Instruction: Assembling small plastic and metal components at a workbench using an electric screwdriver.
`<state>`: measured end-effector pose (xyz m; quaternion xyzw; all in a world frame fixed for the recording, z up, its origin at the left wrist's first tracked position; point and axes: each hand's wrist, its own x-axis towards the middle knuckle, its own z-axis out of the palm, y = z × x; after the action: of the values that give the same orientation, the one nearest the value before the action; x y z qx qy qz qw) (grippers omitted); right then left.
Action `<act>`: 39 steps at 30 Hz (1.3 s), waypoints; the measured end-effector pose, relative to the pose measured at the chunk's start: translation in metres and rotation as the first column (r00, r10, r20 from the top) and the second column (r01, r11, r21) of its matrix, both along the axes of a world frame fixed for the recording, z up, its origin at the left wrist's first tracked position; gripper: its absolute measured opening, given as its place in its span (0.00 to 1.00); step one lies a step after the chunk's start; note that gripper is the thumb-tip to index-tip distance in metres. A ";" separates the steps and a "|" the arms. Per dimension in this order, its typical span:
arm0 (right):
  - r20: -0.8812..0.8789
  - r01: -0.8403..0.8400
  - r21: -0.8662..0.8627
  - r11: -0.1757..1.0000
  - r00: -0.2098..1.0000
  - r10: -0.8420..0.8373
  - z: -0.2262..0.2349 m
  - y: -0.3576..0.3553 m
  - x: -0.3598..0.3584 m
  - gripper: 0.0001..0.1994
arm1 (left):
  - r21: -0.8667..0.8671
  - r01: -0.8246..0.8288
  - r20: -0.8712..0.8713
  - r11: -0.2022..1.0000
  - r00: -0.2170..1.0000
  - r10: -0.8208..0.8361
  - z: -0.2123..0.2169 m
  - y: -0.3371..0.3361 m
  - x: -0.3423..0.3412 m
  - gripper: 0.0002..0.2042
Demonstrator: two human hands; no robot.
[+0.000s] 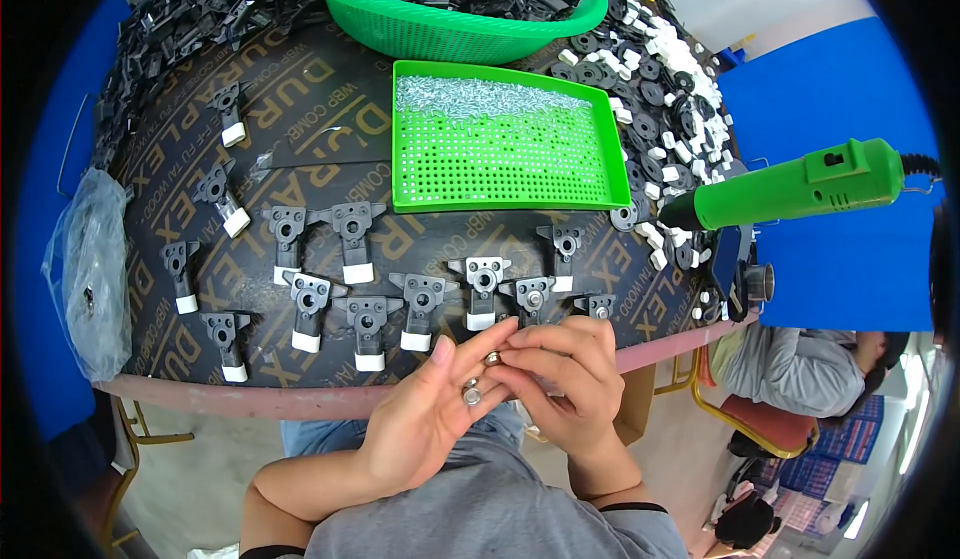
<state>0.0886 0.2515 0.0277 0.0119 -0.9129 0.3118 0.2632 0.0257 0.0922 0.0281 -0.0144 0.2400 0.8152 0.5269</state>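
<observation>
My left hand (420, 424) is palm up and cupped, fingers pointing to the right, with a small round metal piece (471, 395) lying in it. Between the thumb and fingertips of my right hand (575, 379) is another small metal piece (492, 358), pinched just above the left fingers. Beyond the hands, several black plastic brackets with white ends, such as this bracket (423, 301), lie on the dark table (320, 179). A bracket near my right fingers (533, 300) and the rightmost bracket (600, 308) have metal pieces in their centre holes.
Silvery screws lie in a green perforated tray (510, 164). Behind it stands a green basket (450, 39) of black parts. A green electric screwdriver (800, 187) juts in at the right, over black discs and white pieces. A plastic bag (90, 279) is at left. Another person (790, 369) sits right.
</observation>
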 end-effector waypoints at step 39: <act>0.228 -0.009 -0.596 0.803 0.957 0.180 0.024 -0.001 -0.007 0.08 | 0.194 -0.186 0.217 0.963 0.966 0.143 -0.035 0.004 0.010 0.05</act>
<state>0.0821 0.2503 0.0514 -0.0673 -0.7967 0.5907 0.1091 0.0359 0.0958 -0.0070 -0.0600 0.0950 0.8718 0.4768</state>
